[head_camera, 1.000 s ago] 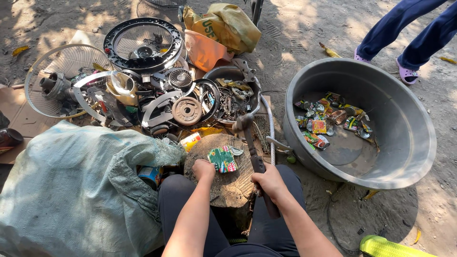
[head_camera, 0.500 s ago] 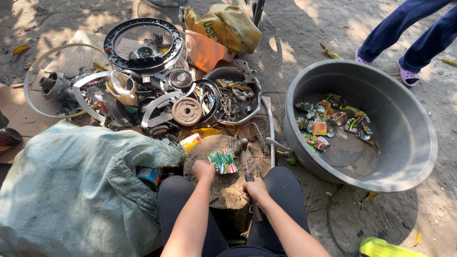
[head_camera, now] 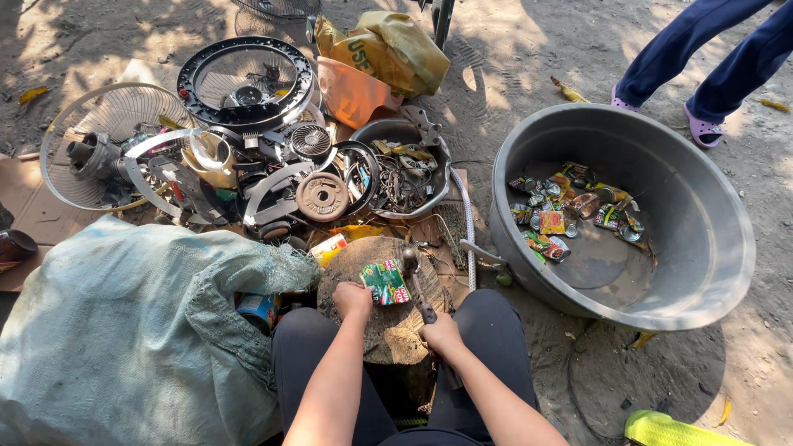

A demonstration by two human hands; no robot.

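Head view: right hand (head_camera: 442, 334) has lowered gripped hammer (head_camera: 415, 281); left hand (head_camera: 353, 299) still pins can (head_camera: 385, 282).

Flattened green can (head_camera: 385, 282) lies on stump (head_camera: 388, 330), hammer (head_camera: 415, 283) beside

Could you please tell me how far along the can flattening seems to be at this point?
Done: a small heap of flattened colourful cans lies in the large grey metal basin. In hand: the left hand steadies a crushed green can on the round wooden stump, while the right hand grips a metal hammer beside it. Left: the pale green woven sack still looks bulky, contents hidden.
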